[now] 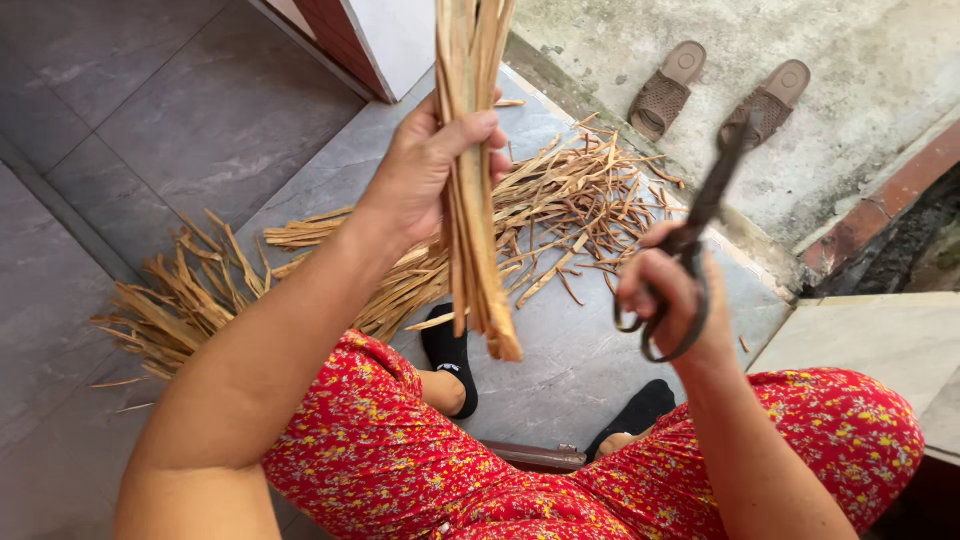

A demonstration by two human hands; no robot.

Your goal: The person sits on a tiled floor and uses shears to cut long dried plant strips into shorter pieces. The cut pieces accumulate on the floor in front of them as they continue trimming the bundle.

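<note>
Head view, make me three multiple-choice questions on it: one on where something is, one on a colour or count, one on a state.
1. Where is the pile of loose strips?
A. on the floor ahead of the feet
B. on the lap
C. on the sandals

2. How many sandals lie on the concrete?
A. one
B. two
C. four

3. How does the left hand stand?
A. open and empty
B. flat on the floor
C. shut on a bundle

Answers:
1 A, the strips spread over the grey tiles beyond the socks.
2 B, a brown pair lies top right.
3 C, its fingers wrap the upright bundle; the right hand holds scissors.
</note>
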